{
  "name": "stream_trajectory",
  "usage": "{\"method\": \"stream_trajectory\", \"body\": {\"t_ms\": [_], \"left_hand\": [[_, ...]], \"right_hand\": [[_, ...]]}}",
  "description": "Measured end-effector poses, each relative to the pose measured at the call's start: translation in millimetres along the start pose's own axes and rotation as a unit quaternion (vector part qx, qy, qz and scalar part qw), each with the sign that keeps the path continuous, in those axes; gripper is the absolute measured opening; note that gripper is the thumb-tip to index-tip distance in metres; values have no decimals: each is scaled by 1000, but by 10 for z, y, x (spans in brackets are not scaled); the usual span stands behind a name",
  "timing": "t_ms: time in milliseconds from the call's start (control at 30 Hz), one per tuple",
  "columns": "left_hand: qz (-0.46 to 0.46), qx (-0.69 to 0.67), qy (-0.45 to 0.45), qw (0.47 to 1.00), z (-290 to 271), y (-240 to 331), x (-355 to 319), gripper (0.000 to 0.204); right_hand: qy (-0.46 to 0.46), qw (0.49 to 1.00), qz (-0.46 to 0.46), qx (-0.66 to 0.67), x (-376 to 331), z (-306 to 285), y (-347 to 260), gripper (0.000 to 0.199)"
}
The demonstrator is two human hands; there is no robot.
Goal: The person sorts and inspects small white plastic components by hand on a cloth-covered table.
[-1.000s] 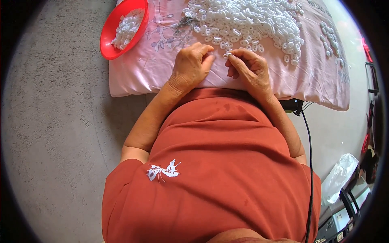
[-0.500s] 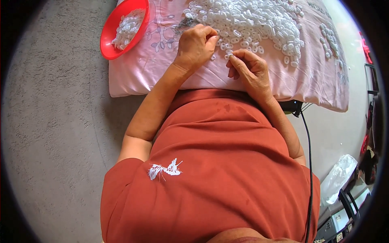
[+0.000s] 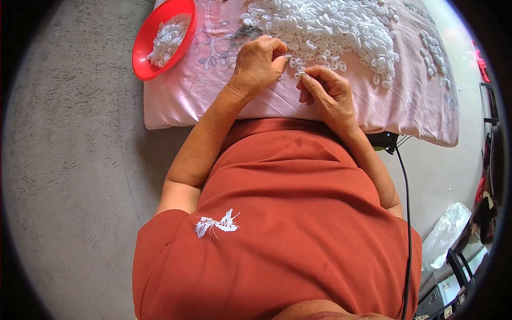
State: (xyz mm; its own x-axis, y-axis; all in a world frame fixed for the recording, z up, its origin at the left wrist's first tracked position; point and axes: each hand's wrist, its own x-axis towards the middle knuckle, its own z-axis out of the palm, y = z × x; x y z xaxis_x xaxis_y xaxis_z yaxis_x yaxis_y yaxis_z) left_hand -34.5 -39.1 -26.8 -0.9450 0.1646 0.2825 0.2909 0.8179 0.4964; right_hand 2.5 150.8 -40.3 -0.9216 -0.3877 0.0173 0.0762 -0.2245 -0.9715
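Note:
A big heap of small white oval plastic pieces with holes (image 3: 325, 32) lies on the pink cloth (image 3: 202, 101). My left hand (image 3: 258, 63) is closed at the near left edge of this heap, thumb and forefinger pinched together. Whatever sits between those fingertips is too small to make out. Just to its right, my right hand (image 3: 332, 93) pinches one small white oval piece (image 3: 301, 71) between thumb and forefinger, its other fingers curled under. Behind my left hand lies a tangle of thin grey wire-like bits (image 3: 246, 33).
A red plastic bowl (image 3: 140, 56) holding more white pieces sits at the cloth's left edge. Some separate white pieces (image 3: 433, 52) lie far right. A black cable (image 3: 406, 197) runs down along my right side. On the floor at right is a clear plastic bag (image 3: 448, 232).
My left hand has come slightly nearer to me, and its thumb and forefinger have shifted a little. My right hand stays almost in place with its white piece.

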Motion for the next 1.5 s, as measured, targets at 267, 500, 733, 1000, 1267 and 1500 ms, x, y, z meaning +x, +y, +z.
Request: {"method": "stream_trajectory", "body": {"t_ms": [267, 500, 733, 1000, 1267, 1500], "left_hand": [[33, -26, 14, 999, -70, 52, -67, 9], [-106, -257, -88, 957, -208, 228, -241, 8], [-166, -453, -106, 869, -257, 306, -328, 20], [-207, -485, -90, 845, -286, 285, -352, 21], [-238, -503, -65, 828, -289, 285, -345, 20], [-238, -528, -54, 814, -279, 327, -349, 19]], "right_hand": [[2, 1000, -1, -7, 18, 6, 10, 14], [1, 1000, 2, 10, 25, 0, 25, 16], [-7, 1000, 0, 11, 25, 7, 8, 17], [-18, 1000, 6, -16, 14, 6, -17, 15], [-28, 999, 14, -22, 11, 9, -27, 15], [-23, 999, 17, -38, 25, 11, -57, 16]]}}
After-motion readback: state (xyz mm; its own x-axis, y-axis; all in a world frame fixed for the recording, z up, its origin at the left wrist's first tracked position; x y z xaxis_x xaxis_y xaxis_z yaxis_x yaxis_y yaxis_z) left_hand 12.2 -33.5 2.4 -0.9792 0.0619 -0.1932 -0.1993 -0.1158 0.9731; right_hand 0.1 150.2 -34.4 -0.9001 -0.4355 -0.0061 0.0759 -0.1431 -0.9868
